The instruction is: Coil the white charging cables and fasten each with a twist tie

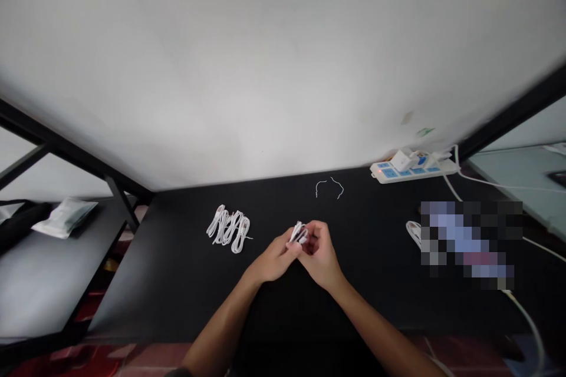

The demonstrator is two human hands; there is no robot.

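White cable coil (299, 234) held above the black worktop (154, 288), gripped by left hand (275, 256) and right hand (321, 253), fingers curled closed on it. Finished-looking coiled cables (229, 228) lie to the left; a thin loose wire (329, 188) lies farther out.

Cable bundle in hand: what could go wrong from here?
The white cable bundle is small and pinched between the left hand and right hand, so a loop might slip free and spring open. The coiled white cables nearby show a loose end that could snag. The thin white wire lying on the black table might get caught too.
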